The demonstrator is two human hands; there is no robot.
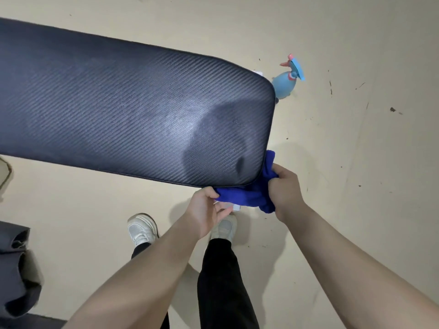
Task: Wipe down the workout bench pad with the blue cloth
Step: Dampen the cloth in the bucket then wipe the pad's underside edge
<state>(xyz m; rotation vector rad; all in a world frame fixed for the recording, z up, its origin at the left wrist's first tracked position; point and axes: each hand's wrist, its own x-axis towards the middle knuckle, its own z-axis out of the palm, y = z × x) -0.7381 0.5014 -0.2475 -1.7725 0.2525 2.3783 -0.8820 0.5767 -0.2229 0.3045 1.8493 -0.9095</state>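
The bench pad (133, 110) is a long, dark slab with rounded corners, covered in a carbon-weave vinyl whose fine diagonal ribbing catches the light; a duller, darker patch sits near its right end. Its long axis runs from the upper left of the view down toward the lower right, the rounded end nearest the person. The blue cloth (251, 191), soft and fuzzy, is bunched against that end's lower corner, wrapping the pad's edge and hanging below it. The right hand (285, 188) is curled tight around the cloth's right side. The left hand (206, 207) pinches the cloth's left tip at the pad's lower edge, its other fingers loosely spread. Beyond the pad's far corner a pale blue plastic spray bottle (288, 79) with a pink trigger stands on the scuffed cream floor (356, 138). White shoes (140, 229) show below.
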